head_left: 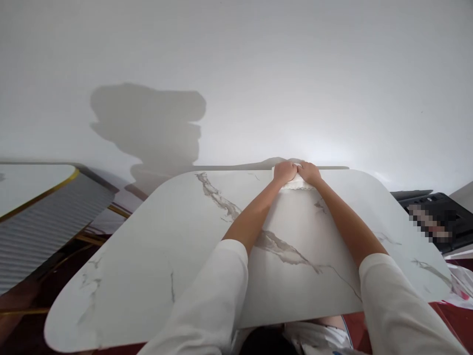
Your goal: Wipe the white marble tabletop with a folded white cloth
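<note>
At the far edge of a white marble-patterned table (140, 256), both my arms stretch forward. A small white cloth (297, 185) with an uneven, ruffled-looking near edge lies there, partly hidden by my hands. My left hand (285, 171) is closed on its left part, and my right hand (310, 173) is closed on its right part. Their knuckles nearly meet in the middle. Fingertips of both hands are out of sight, tucked under or behind the cloth.
A plain white wall (295, 88) stands directly behind the table, carrying a shadow. At left is another table (33, 185) with a gold edge and ribbed grey side. To the right sit a black case-like object (417, 202), partly pixelated, and a crumpled plastic bag (461, 281).
</note>
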`<state>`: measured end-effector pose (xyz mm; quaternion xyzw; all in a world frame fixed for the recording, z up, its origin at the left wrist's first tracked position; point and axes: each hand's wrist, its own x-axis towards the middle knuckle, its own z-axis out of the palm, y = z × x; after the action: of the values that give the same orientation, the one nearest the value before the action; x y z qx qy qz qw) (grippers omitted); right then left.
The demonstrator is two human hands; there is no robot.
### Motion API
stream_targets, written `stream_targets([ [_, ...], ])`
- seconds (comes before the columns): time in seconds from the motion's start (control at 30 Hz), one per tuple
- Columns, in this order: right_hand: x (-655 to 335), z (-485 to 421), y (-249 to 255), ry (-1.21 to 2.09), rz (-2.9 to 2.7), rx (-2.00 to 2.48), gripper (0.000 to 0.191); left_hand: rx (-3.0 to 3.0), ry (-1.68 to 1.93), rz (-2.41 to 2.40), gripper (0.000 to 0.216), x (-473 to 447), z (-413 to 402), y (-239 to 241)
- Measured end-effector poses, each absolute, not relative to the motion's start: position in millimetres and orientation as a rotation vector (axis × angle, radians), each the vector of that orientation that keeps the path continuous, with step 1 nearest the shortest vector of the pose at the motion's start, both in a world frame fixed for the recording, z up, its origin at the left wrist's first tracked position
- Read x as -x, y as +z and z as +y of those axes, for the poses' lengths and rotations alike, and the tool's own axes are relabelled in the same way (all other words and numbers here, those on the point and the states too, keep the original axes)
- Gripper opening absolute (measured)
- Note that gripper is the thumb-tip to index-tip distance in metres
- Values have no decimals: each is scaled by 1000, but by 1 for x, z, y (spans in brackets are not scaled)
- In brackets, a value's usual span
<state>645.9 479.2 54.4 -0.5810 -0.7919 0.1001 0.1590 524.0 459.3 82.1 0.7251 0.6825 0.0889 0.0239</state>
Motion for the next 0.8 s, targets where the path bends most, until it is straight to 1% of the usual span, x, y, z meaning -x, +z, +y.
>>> stream_targets([
  [0.17, -647, 481, 52, 235, -2273, 1627, 37, -2290, 308, 2072, 41, -522, 461, 83],
  [0.37, -652, 465, 53, 191, -2311, 1533, 37, -2377, 377, 2059, 36, -526, 440, 83],
  [0.47, -656, 446, 52, 171, -2304, 1490, 40, -2444, 411, 2024, 33, -530, 422, 81],
  [0.57, -660, 423, 53, 153, -2323, 1480, 46, -2482, 418, 2018, 35, -535, 398, 80],
  [0.8, -674, 345, 60, 155, -2376, 1464, 51, -2401, 416, 1989, 35, -545, 324, 87],
])
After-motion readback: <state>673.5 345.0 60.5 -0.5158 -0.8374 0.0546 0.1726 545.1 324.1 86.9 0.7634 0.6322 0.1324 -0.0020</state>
